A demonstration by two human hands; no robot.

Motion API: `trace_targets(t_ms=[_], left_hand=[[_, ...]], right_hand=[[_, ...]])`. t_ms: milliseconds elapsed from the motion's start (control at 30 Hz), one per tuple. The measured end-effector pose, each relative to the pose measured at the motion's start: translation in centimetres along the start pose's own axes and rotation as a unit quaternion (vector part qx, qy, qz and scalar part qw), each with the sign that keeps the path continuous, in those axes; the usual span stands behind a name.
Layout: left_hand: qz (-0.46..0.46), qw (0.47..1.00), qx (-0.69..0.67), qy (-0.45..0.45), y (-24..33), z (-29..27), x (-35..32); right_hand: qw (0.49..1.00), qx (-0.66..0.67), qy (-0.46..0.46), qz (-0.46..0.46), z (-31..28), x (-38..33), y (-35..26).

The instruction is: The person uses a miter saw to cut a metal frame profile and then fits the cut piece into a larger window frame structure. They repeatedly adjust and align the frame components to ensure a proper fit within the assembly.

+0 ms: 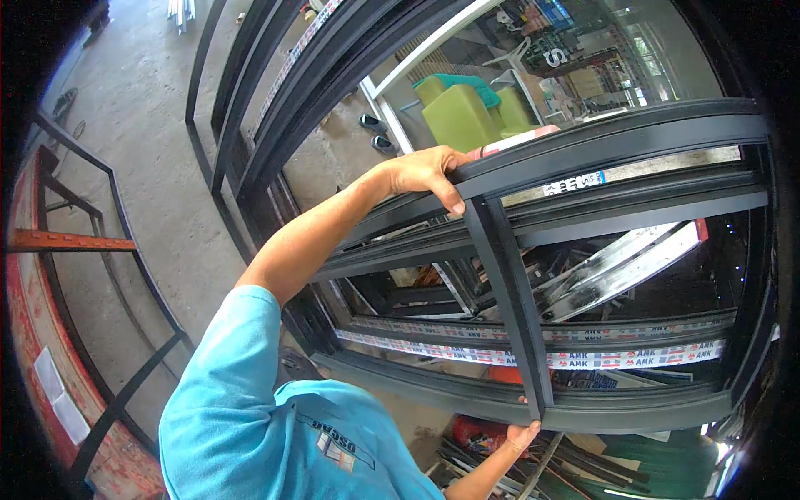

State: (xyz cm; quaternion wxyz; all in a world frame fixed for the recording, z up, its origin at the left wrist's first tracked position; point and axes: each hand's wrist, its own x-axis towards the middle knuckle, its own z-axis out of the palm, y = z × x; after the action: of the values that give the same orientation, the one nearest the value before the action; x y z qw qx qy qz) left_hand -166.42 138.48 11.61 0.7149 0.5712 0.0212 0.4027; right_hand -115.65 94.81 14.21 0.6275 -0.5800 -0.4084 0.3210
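A black window frame with a crossbar between its two long rails fills the space in front of me. My left hand is closed over the upper long rail where the crossbar meets it, thumb on the near face and fingers over the far edge. Farther down, my right hand grips the lower rail at the crossbar's other end. Part of that hand is hidden behind the rail. Strips of printed protective tape run along a dark profile behind the crossbar.
More black frames stand at the upper left. A glass pane behind shows a green chair. Silver metal strips lie beyond the frame. A worn red structure with an orange bar is at the left. Dark profile lengths lie at the lower right.
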Motion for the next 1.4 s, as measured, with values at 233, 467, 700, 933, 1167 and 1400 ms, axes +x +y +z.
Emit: trace_targets(t_ms=[233,467,700,933,1167,1400], left_hand=[[0.045,0.999,0.001,0.019,0.9,1.0,-0.4],[0.064,0.994,0.038,0.075,-0.3,1.2,-0.8],[0.021,0.987,0.122,0.103,-1.1,0.4,-0.7],[-0.036,0.990,0.110,0.079,-0.8,-1.0,0.9],[-0.048,0.991,0.084,0.089,1.3,0.3,0.3],[-0.031,0.998,0.052,0.029,0.1,-0.9,1.9]], right_hand=[[1.000,0.011,-0.006,0.008,1.0,0.2,-0.3],[1.000,0.006,0.000,0.021,0.2,0.0,-0.1],[1.000,-0.020,-0.019,-0.002,0.6,0.6,-0.1],[0.998,-0.007,-0.056,0.001,-0.5,0.8,-0.1],[0.998,-0.019,-0.054,-0.017,1.3,0.4,-0.2],[1.000,-0.001,-0.008,-0.029,0.6,1.0,0.1]])
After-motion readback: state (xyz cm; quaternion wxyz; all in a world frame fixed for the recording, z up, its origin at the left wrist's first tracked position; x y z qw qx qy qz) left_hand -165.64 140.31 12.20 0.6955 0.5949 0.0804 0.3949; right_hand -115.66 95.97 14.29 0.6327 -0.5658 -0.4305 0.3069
